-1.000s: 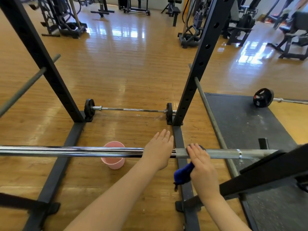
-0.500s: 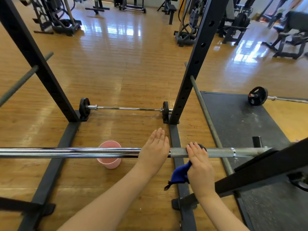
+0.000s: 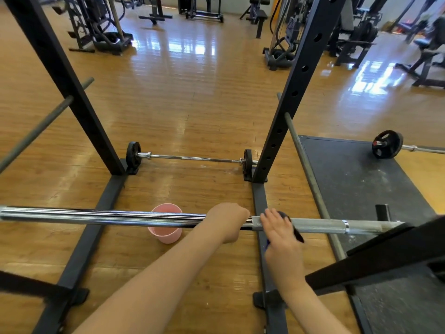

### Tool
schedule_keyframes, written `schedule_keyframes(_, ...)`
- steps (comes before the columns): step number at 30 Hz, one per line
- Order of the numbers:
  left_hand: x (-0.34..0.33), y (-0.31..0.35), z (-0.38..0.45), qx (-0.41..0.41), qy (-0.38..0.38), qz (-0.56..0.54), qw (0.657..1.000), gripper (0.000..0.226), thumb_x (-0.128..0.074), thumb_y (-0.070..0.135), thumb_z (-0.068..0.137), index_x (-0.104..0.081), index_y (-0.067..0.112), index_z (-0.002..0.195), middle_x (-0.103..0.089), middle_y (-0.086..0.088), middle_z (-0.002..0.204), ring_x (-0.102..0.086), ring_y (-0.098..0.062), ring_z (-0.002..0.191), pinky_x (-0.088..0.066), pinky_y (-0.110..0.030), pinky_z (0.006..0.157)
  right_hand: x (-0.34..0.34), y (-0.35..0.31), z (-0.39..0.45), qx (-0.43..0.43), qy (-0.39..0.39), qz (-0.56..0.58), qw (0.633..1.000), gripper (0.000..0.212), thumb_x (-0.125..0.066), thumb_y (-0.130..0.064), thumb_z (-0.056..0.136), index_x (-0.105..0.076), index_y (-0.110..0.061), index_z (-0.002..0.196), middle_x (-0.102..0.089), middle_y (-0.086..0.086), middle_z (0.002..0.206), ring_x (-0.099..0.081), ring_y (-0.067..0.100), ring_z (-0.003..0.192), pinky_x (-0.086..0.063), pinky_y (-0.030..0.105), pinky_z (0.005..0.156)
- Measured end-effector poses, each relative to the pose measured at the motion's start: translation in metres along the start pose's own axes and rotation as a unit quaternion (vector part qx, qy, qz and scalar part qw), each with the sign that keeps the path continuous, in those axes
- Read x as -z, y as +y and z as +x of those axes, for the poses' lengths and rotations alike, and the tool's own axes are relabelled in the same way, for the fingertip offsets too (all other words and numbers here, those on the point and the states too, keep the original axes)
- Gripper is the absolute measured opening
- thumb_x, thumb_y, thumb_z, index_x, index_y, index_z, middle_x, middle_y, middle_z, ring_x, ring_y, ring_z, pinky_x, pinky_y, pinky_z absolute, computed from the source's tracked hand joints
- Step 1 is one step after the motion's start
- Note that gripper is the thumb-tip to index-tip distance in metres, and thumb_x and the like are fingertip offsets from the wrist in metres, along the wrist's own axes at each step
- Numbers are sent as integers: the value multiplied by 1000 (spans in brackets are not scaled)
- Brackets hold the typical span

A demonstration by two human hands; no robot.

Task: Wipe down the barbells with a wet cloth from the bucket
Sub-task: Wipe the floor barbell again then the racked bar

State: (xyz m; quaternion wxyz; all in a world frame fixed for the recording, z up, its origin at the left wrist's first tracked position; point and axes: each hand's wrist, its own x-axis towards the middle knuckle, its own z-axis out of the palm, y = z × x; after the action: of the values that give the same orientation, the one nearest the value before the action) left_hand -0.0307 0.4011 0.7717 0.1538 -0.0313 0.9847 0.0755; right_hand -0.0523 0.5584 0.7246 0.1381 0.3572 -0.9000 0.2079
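A chrome barbell lies across the rack at waist height, running from the left edge to the right. My left hand grips its shaft with the fingers curled over the top. Just to the right, my right hand wraps a dark blue cloth over the bar's knurled sleeve; only edges of the cloth show around the hand. A pink bucket stands on the wooden floor below the bar, left of my left arm.
Black rack uprights and base beams frame the spot. A short barbell lies on the floor between the uprights. Another plated barbell rests on a black mat at right. A grey safety rod slants past my right hand.
My left hand, which lay flat with straight fingers on the bar, now curls around it. My right hand with the cloth has shifted slightly right along the sleeve.
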Motion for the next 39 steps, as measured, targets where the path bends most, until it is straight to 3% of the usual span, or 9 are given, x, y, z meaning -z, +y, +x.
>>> schedule_keyframes(3, -6, -1, 1, -19, 38, 4, 999, 33, -57, 5, 85, -52, 10, 117, -55, -11, 126, -50, -25, 120, -41, -36, 102, 4, 9, -3, 28, -22, 6, 999, 75, -76, 22, 49, -61, -2, 118, -61, 14, 123, -48, 24, 121, -5, 29, 114)
schedule_keyframes(6, -18, -2, -8, -46, 164, 68, 983, 42, -61, 6, 83, -54, 6, 125, -58, -12, 128, -49, -24, 126, -26, -38, 114, 23, 39, -4, -33, -13, 2, 999, 70, -75, 24, 52, -60, 2, 117, -58, 12, 123, -55, 30, 116, -32, 43, 107)
schedule_keyframes(9, -30, -1, -9, -58, 243, 118, 961, 47, -74, 15, 75, -63, 6, 119, -65, -14, 120, -59, -27, 115, -40, -44, 104, 19, 31, 0, -64, -4, -14, 998, 68, -76, 24, 51, -62, 4, 114, -61, 16, 120, -59, 35, 112, -33, 53, 102)
schedule_keyframes(15, -33, 19, -6, 35, 215, 90, 972, 61, -82, 10, 60, -64, -1, 117, -63, -22, 118, -59, -34, 114, -42, -47, 100, -1, -5, -1, 10, -42, 46, 998, 77, -78, 21, 49, -60, -3, 120, -61, 14, 124, -52, 26, 120, -3, 28, 114)
schedule_keyframes(21, -19, 15, -4, 62, 117, 82, 988, 58, -57, 2, 87, -34, 1, 141, -36, -19, 147, -31, -33, 138, -20, -42, 117, 27, 49, -4, -78, -25, 16, 997, 69, -71, 22, 57, -59, -1, 121, -54, 7, 127, -54, 31, 119, -35, 55, 101)
schedule_keyframes(24, -8, 18, -4, 61, 75, 56, 994, 34, -58, 2, 85, -52, 6, 119, -57, -13, 121, -49, -30, 118, -35, -36, 102, 16, 27, 1, -90, -1, -7, 996, 68, -73, 26, 50, -64, 2, 113, -62, 15, 119, -58, 35, 112, -35, 59, 97)
schedule_keyframes(28, 4, 16, -3, 61, 30, 35, 997, 23, -56, 5, 86, -58, 11, 108, -61, -10, 112, -58, -29, 104, -40, -33, 74, 4, 3, -1, -19, -18, -2, 1000, 78, -73, 27, 44, -62, 0, 117, -62, 17, 121, -56, 32, 115, -12, 33, 113)
schedule_keyframes(36, -20, 11, -10, 6, 187, 79, 979, 66, -45, 5, 93, -12, 7, 150, -16, -12, 157, -11, -26, 146, -6, -39, 119, 26, 41, 1, -80, -21, -30, 996, 68, -76, 22, 49, -64, 3, 113, -63, 15, 118, -60, 34, 110, -31, 42, 107)
schedule_keyframes(39, -27, 11, -11, -18, 210, 113, 971, 72, -62, 13, 85, -25, 7, 146, -35, -15, 149, -31, -28, 140, -22, -42, 114, 13, 8, 2, -32, -12, -19, 999, 75, -77, 23, 43, -65, -1, 113, -64, 15, 118, -60, 31, 112, -28, 40, 109)
